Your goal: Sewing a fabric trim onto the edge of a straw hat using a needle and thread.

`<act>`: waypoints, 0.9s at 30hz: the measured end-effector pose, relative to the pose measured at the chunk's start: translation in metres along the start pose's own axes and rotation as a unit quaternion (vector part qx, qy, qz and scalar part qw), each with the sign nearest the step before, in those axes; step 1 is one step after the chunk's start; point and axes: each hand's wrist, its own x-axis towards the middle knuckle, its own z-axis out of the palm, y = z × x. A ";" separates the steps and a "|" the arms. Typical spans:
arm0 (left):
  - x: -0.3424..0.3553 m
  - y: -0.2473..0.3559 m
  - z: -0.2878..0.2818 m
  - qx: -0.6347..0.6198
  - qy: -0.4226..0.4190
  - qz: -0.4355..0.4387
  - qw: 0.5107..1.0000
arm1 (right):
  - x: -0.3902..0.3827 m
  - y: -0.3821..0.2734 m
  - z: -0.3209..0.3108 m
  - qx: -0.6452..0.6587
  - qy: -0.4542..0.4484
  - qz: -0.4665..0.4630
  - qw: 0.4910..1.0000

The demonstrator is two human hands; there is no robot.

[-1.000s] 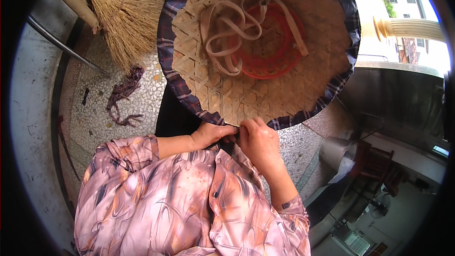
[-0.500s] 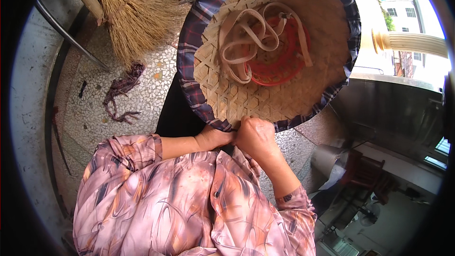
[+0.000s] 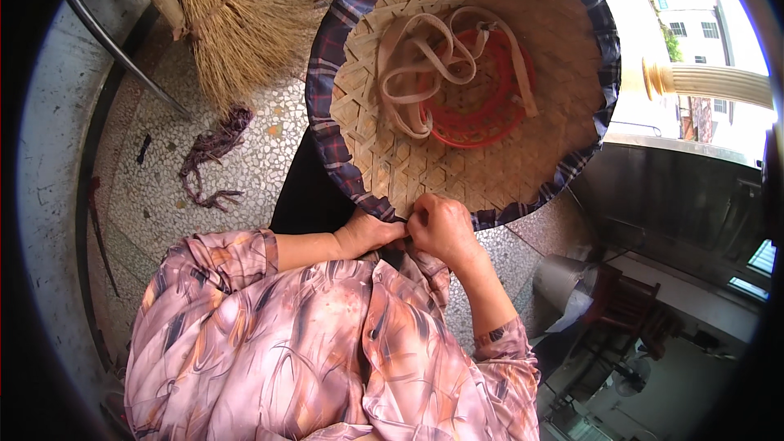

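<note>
A woven bamboo hat point(image 3: 490, 171) lies with its hollow inside facing up, its near rim against my hands. Dark plaid cloth point(image 3: 328, 86) is folded round its edge. Inside sit a red plastic lattice ring point(image 3: 490, 135) and a looped off-white strap point(image 3: 445, 73). My left hand point(image 3: 369, 233) is closed on the near rim, its fingertips partly hidden under the cloth. Right beside it, my right hand point(image 3: 441, 225) pinches the cloth edge from above, fingers curled. Whether a small tool sits between the fingers I cannot make out.
A straw broom point(image 3: 237, 33) stands at the upper left by a curved metal bar point(image 3: 118, 53). A dark purplish tangle point(image 3: 214, 147) lies on the speckled floor point(image 3: 155, 188). At the right are a silvery bucket-like container point(image 3: 562, 282) and a wooden chair point(image 3: 629, 298).
My right hand has shifted slightly, and its fingers are more curled at the rim. My left hand keeps its place. The hat has barely moved.
</note>
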 end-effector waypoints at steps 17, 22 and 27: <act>0.005 -0.008 -0.003 0.032 -0.055 -0.070 0.996 | -0.016 0.002 -0.004 -0.003 0.012 0.022 1.000; 0.004 -0.005 -0.003 0.021 -0.036 -0.059 0.997 | -0.015 -0.003 -0.008 -0.005 0.001 0.030 1.000; 0.008 -0.021 -0.004 0.031 -0.032 -0.040 0.998 | -0.015 -0.007 -0.013 -0.040 -0.027 0.054 0.997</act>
